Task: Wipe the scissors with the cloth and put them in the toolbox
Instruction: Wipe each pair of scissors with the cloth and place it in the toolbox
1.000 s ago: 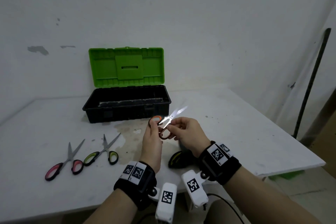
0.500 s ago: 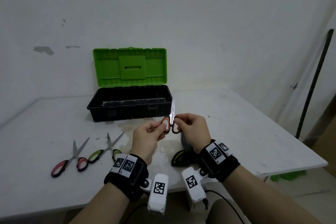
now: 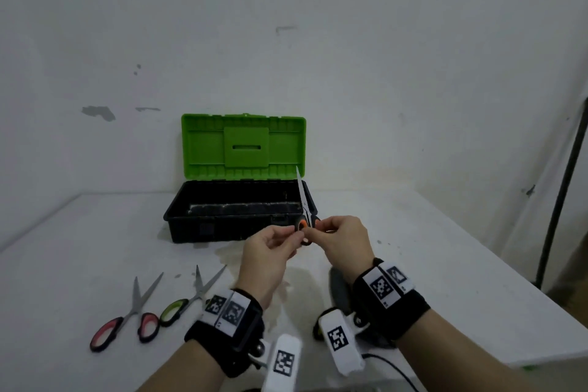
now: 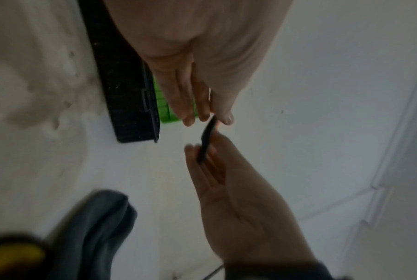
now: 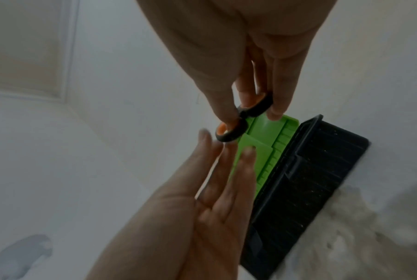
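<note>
right hand [image 3: 342, 240] pinches the orange-handled scissors [image 3: 304, 200] by the loops, blades upright. left hand [image 3: 267, 251] has fingertips at one loop (grip cannot be told). open toolbox [image 3: 222, 229] just beyond both hands. grey cloth [image 4: 94, 217] on desk [image 3: 445, 264] beneath right wrist.

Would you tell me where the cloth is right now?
In the head view, the dark cloth lies on the table, partly hidden beneath the right wrist, nearer the person than the toolbox.
</note>
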`<state>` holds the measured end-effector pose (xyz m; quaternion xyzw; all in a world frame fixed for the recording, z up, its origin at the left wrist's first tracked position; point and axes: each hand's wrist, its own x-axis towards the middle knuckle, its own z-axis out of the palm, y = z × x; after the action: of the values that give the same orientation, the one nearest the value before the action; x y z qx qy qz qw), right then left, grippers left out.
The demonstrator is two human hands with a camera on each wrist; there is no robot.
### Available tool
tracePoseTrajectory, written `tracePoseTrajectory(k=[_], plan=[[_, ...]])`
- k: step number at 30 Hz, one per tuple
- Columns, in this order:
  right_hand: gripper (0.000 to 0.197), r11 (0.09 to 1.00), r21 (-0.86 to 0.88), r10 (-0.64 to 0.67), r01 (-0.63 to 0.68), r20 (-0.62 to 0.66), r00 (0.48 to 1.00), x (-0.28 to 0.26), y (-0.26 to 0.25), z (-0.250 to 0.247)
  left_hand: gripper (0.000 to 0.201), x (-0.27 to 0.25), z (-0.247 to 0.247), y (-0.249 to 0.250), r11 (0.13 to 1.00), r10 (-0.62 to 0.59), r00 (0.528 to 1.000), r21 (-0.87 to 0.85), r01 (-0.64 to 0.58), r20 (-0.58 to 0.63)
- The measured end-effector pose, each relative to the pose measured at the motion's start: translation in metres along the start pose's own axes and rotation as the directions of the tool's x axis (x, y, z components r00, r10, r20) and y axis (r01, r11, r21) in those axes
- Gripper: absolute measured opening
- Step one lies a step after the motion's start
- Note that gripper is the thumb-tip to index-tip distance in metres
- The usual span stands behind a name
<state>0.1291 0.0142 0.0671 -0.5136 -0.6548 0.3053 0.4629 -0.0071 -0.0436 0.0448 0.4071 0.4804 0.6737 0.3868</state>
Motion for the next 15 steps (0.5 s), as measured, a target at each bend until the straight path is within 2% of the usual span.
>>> tracePoseTrajectory(k=[4, 7, 11, 15], plan=[[0.042, 1.0, 0.023, 0.021, -0.019, -0.08, 0.997, 0.06, -0.003, -0.01, 0.009, 0.073, -0.059, 0.018, 0.953, 0.097, 0.995, 0.289, -0.089, -0.012], [0.045, 0.999, -0.036, 0.022, -0.025, -0.077, 0.997, 0.102, -0.011, -0.001, 0.017, 0.13, -0.115, 0.025, 0.842, 0.169, 0.984, 0.528, -0.113, -0.059], [0.048, 0.964, -0.261, 0.053, -0.043, 0.033, 0.998, 0.137, -0.019, 0.043, 0.03, 0.181, -0.17, 0.02, 0.651, 0.152, 0.98, 0.759, 0.001, -0.132], [0.051, 0.852, -0.519, 0.174, -0.067, 0.16, 0.972, 0.166, -0.011, 0.098, 0.034, 0.214, -0.217, -0.005, 0.51, -0.005, 0.984, 0.846, 0.156, -0.179]])
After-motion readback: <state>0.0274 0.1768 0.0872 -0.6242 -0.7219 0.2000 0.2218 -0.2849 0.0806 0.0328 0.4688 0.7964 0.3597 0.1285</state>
